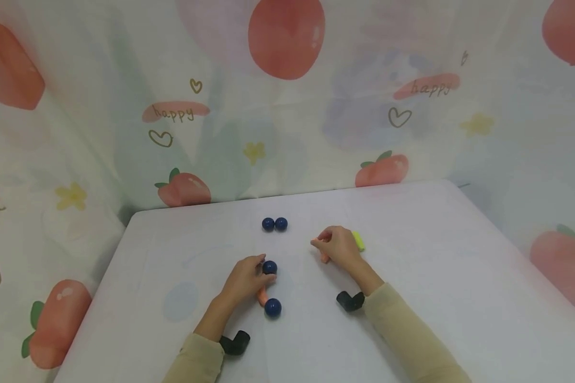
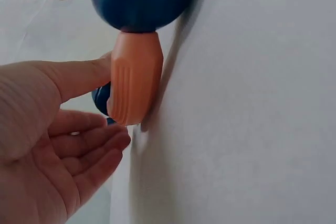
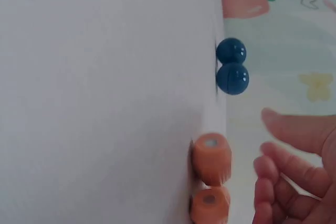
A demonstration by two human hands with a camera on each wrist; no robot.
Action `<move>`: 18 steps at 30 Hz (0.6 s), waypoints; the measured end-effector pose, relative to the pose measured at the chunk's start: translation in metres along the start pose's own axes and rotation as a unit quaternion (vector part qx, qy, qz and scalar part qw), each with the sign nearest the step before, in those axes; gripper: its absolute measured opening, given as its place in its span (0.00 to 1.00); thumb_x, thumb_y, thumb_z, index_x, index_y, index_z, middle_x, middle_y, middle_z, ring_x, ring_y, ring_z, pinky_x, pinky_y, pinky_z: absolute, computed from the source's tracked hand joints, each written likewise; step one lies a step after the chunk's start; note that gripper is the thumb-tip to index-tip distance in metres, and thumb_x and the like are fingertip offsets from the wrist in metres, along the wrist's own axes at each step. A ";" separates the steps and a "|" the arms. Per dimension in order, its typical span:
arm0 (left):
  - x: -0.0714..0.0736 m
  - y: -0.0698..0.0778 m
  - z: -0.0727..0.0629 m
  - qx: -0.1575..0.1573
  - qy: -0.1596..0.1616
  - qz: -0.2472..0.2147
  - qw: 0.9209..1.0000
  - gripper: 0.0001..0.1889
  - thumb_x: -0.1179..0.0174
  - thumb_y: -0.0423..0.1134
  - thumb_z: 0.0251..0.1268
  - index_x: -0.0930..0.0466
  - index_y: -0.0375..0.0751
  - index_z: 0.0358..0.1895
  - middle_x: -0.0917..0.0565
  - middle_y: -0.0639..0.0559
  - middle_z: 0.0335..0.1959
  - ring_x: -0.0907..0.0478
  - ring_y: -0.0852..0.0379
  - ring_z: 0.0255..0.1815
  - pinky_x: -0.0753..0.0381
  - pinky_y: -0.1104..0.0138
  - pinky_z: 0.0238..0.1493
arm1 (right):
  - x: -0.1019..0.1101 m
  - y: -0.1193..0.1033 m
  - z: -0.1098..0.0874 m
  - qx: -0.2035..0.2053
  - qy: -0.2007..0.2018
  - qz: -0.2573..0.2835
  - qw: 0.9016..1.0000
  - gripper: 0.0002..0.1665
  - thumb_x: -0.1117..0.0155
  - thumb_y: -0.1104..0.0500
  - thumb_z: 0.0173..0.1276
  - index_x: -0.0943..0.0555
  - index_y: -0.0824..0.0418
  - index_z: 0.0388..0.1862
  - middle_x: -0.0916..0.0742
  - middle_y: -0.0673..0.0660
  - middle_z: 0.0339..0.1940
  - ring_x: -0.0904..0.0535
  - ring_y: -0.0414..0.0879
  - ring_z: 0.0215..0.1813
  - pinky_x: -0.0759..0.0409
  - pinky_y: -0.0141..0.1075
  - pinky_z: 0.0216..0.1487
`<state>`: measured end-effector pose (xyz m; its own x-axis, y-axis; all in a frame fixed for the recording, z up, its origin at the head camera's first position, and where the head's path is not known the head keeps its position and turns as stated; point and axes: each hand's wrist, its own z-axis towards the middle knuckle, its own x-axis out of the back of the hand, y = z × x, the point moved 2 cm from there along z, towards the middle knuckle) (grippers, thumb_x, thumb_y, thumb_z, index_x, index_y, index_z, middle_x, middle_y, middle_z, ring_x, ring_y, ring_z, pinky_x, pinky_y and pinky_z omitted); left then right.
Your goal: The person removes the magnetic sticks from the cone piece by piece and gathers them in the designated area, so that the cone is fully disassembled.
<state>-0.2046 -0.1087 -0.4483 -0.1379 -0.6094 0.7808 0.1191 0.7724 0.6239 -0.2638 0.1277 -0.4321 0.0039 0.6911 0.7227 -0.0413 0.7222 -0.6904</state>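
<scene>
On the near side of the table, two blue balls, a farther one (image 1: pixel 270 267) and a nearer one (image 1: pixel 272 307), sit at either end of a curved orange piece (image 2: pixel 136 80). My left hand (image 1: pixel 245 279) is around the farther ball, its thumb alongside the orange piece and its fingers loosely bent. Whether they touch is hard to tell. To the right, my right hand (image 1: pixel 339 246) hovers beside orange pieces (image 1: pixel 324 258). In the right wrist view two of them, one orange piece (image 3: pixel 212 158) and another (image 3: pixel 210 205), show holes in their ends; thumb and fingers are apart with nothing between.
A pair of blue balls (image 1: pixel 274 224) stands side by side farther back. Behind my right hand lies a yellow-green piece (image 1: pixel 358 241). Black wrist-worn devices (image 1: pixel 350 301) show at both wrists. A patterned cloth (image 1: pixel 287 133) hangs behind the white table (image 1: pixel 182 255).
</scene>
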 end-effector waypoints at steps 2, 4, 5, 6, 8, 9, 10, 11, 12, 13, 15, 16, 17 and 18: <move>0.002 -0.001 -0.006 0.018 0.017 0.006 1.000 0.33 0.34 0.49 0.53 0.29 0.33 0.60 0.24 0.42 0.55 0.31 0.46 0.59 0.33 0.55 0.58 | -0.005 -0.002 -0.001 0.003 -0.023 0.044 0.999 0.14 0.28 0.51 0.53 0.19 0.60 0.31 0.20 0.53 0.25 0.25 0.46 0.25 0.26 0.33 0.26; 0.004 -0.002 -0.011 0.031 0.033 0.013 0.999 0.32 0.35 0.49 0.54 0.28 0.31 0.58 0.23 0.41 0.53 0.30 0.45 0.57 0.32 0.54 0.57 | -0.012 -0.004 -0.001 0.014 -0.050 0.080 0.995 0.15 0.28 0.51 0.53 0.18 0.60 0.34 0.19 0.53 0.26 0.24 0.46 0.26 0.24 0.33 0.26; 0.005 -0.002 -0.014 0.038 0.038 0.015 0.998 0.32 0.36 0.49 0.54 0.28 0.31 0.58 0.22 0.41 0.52 0.29 0.44 0.56 0.31 0.54 0.56 | -0.015 -0.005 -0.001 0.021 -0.064 0.096 0.993 0.15 0.28 0.52 0.53 0.18 0.59 0.35 0.19 0.52 0.27 0.24 0.46 0.27 0.23 0.32 0.26; 0.006 -0.002 -0.016 0.044 0.042 0.015 0.998 0.31 0.36 0.49 0.55 0.27 0.30 0.57 0.22 0.41 0.51 0.28 0.44 0.56 0.31 0.54 0.56 | -0.019 -0.005 -0.001 0.033 -0.075 0.102 0.991 0.15 0.28 0.52 0.53 0.17 0.59 0.35 0.19 0.52 0.27 0.25 0.46 0.28 0.24 0.32 0.28; 0.007 -0.002 -0.021 0.046 0.042 0.020 0.998 0.29 0.38 0.50 0.57 0.26 0.30 0.55 0.21 0.41 0.49 0.27 0.45 0.54 0.29 0.54 0.54 | -0.025 -0.007 -0.001 0.059 -0.093 0.107 0.988 0.15 0.27 0.52 0.52 0.17 0.59 0.36 0.18 0.50 0.26 0.25 0.45 0.31 0.24 0.32 0.30; 0.006 -0.002 -0.022 0.044 0.041 0.023 0.998 0.28 0.39 0.50 0.58 0.25 0.30 0.54 0.20 0.41 0.49 0.26 0.45 0.53 0.29 0.54 0.53 | -0.027 -0.008 -0.001 0.072 -0.100 0.108 0.986 0.16 0.27 0.52 0.52 0.16 0.59 0.36 0.18 0.49 0.26 0.25 0.45 0.31 0.24 0.32 0.30; 0.006 -0.002 -0.024 0.041 0.039 0.024 0.998 0.27 0.40 0.49 0.59 0.24 0.29 0.53 0.20 0.41 0.48 0.26 0.45 0.52 0.28 0.55 0.53 | -0.030 -0.009 -0.001 0.084 -0.108 0.110 0.984 0.16 0.27 0.52 0.51 0.16 0.59 0.36 0.18 0.49 0.26 0.25 0.44 0.31 0.24 0.32 0.31; 0.006 -0.001 -0.025 0.040 0.038 0.025 0.998 0.26 0.40 0.49 0.59 0.24 0.30 0.52 0.20 0.41 0.47 0.25 0.46 0.51 0.27 0.55 0.52 | -0.031 -0.011 -0.002 0.095 -0.117 0.112 0.982 0.16 0.26 0.52 0.51 0.16 0.59 0.36 0.17 0.48 0.27 0.25 0.44 0.32 0.24 0.33 0.32; 0.005 -0.001 -0.026 0.039 0.037 0.025 0.998 0.25 0.41 0.48 0.60 0.23 0.30 0.52 0.19 0.42 0.46 0.24 0.46 0.50 0.27 0.55 0.51 | -0.033 -0.015 -0.003 0.107 -0.128 0.114 0.979 0.17 0.27 0.52 0.51 0.16 0.60 0.38 0.17 0.49 0.28 0.25 0.44 0.33 0.23 0.33 0.33; 0.005 0.000 -0.027 0.035 0.037 0.024 0.998 0.24 0.41 0.47 0.60 0.22 0.31 0.51 0.19 0.43 0.45 0.24 0.47 0.48 0.26 0.56 0.50 | -0.035 -0.018 -0.004 0.123 -0.144 0.122 0.974 0.19 0.27 0.53 0.51 0.16 0.60 0.40 0.16 0.50 0.31 0.24 0.45 0.35 0.23 0.33 0.35; 0.004 0.001 -0.028 0.025 0.039 0.014 0.999 0.21 0.39 0.44 0.59 0.21 0.30 0.49 0.18 0.44 0.41 0.23 0.49 0.43 0.24 0.57 0.47 | -0.037 -0.027 -0.007 0.154 -0.187 0.145 0.959 0.22 0.28 0.55 0.53 0.18 0.63 0.46 0.15 0.55 0.38 0.22 0.48 0.41 0.22 0.35 0.41; 0.004 0.001 -0.027 0.019 0.040 0.007 0.999 0.20 0.39 0.43 0.58 0.21 0.30 0.48 0.18 0.45 0.39 0.23 0.51 0.41 0.24 0.58 0.45 | -0.041 -0.030 -0.006 0.167 -0.215 0.165 0.948 0.24 0.28 0.58 0.53 0.20 0.65 0.49 0.16 0.58 0.42 0.22 0.50 0.44 0.22 0.37 0.45; 0.003 0.002 -0.027 0.013 0.041 0.001 0.999 0.18 0.39 0.42 0.58 0.20 0.30 0.47 0.18 0.45 0.38 0.23 0.52 0.40 0.23 0.58 0.44 | -0.044 -0.032 -0.006 0.175 -0.241 0.181 0.937 0.26 0.29 0.59 0.54 0.22 0.67 0.51 0.17 0.60 0.46 0.22 0.52 0.48 0.23 0.38 0.48; 0.003 0.001 -0.026 0.007 0.040 -0.004 0.999 0.17 0.38 0.40 0.58 0.20 0.30 0.46 0.18 0.46 0.37 0.23 0.53 0.38 0.23 0.59 0.43 | -0.048 -0.033 -0.004 0.183 -0.266 0.195 0.926 0.27 0.29 0.61 0.54 0.23 0.67 0.54 0.18 0.61 0.49 0.23 0.52 0.51 0.24 0.39 0.50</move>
<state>-0.1790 -0.1139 -0.4445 -0.0588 -0.6282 0.7758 0.1046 0.7690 0.6306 -0.2584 0.0711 -0.4438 -0.5721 0.7155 0.4009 -0.2717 0.2958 -0.9158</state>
